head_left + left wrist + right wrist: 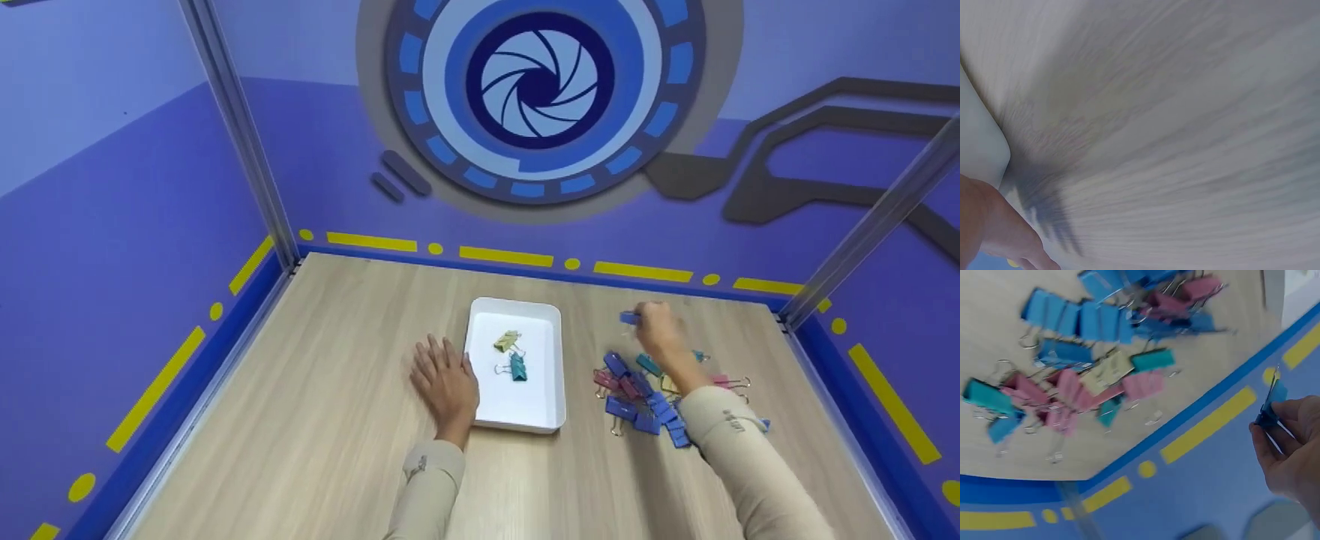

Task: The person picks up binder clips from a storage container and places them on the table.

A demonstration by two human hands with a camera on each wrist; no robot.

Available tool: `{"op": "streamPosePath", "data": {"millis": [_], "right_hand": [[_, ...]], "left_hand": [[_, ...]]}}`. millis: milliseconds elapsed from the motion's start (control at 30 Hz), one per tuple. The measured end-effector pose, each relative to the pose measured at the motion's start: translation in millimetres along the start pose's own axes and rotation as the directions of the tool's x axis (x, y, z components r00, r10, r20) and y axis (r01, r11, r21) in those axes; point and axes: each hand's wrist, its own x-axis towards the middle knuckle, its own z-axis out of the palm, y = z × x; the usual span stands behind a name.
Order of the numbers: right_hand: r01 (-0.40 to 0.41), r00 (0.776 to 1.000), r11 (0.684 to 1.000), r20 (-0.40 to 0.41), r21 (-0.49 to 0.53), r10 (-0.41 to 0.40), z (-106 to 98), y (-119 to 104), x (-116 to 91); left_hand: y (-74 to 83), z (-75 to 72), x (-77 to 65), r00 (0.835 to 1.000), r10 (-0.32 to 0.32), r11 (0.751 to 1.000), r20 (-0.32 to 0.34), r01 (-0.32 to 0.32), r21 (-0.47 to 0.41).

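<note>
Between thumb and fingers my right hand (660,332) pinches a blue binder clip (1273,404), held above the table to the right of the tray. My left hand (446,382) lies with fingers spread beside the left rim of the white tray (517,412), its thumb side against the rim. Inside the tray are a yellow binder clip (507,341) and a teal binder clip (518,367). Below my right hand spreads a pile of blue, pink, yellow and teal binder clips (621,406); the forearm hides part of it in the head view.
The wooden table (322,390) is bounded by a purple back wall (315,165) and side walls, with metal posts (240,135) at the corners. The clip pile stands to the right of the tray, with a strip of table between them.
</note>
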Motion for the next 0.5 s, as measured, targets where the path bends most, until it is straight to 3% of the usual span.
{"op": "streamPosePath", "data": {"millis": [167,300,400,500], "right_hand": [[-0.152,0.987,0.986,-0.036,0.063,0.155,-35.9,56.2,-25.9],[-0.293,0.955,0.955,-0.028,0.052,0.294,-55.4,101.1,-54.5],[-0.399,0.917,0.917,0.012,0.016,0.398,-63.0,129.6,-78.3],[-0.501,0.863,0.866,0.072,-0.012,0.5,-65.2,152.5,-103.0]], "left_hand": [[-5.1,1.2,0.1,1.0,-0.013,1.0,0.02,0.013,0.017],[-5.8,-1.8,0.3,0.999,-0.025,1.0,0.026,0.025,-0.004],[-5.4,-3.6,0.7,0.999,-0.029,1.0,0.026,0.029,-0.005],[-4.3,-3.2,0.4,0.999,-0.035,0.999,0.04,0.035,0.009]]}}
